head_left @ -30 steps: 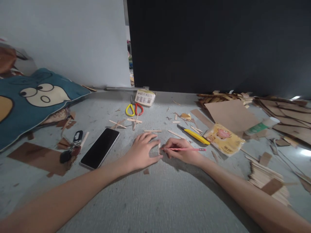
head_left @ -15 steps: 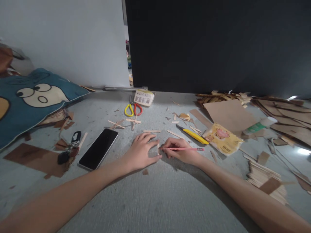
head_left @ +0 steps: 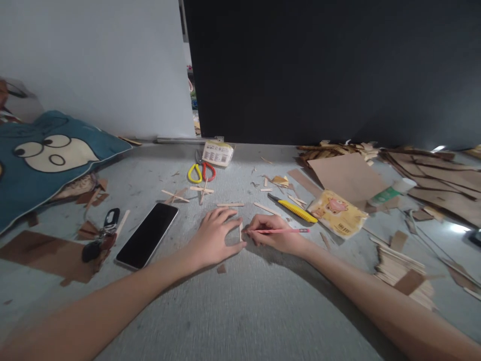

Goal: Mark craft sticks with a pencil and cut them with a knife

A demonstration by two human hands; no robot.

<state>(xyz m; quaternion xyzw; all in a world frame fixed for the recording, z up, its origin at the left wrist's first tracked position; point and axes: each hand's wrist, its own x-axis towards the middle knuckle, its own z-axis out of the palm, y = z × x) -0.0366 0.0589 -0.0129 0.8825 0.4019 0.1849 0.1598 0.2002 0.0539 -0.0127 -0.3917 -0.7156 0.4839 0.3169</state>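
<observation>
My right hand (head_left: 272,235) pinches a pink pencil (head_left: 289,231), its writing end at a short upright-lying piece of craft stick (head_left: 241,230). My left hand (head_left: 216,235) rests on the grey surface, thumb and index finger steadying that piece at its two ends. Just beyond the hands lie a craft stick (head_left: 230,204) on the left and another craft stick (head_left: 266,208) on the right. Farther off are two crossed-stick pieces, one of them a star-like stick cross (head_left: 203,190). A yellow utility knife (head_left: 293,208) lies past my right hand.
A phone (head_left: 148,235) and keys (head_left: 101,238) lie left, with a blue cushion (head_left: 75,145) behind. Scissors (head_left: 203,171) and a white packet (head_left: 218,153) are at the back. To the right are a yellow packet (head_left: 338,213), a glue stick (head_left: 391,192), cardboard (head_left: 349,175) and stacked craft sticks (head_left: 404,273).
The view has shifted slightly, so everything sits a little farther left. Both hands keep nearly the same pose, with the pencil still at the stick piece.
</observation>
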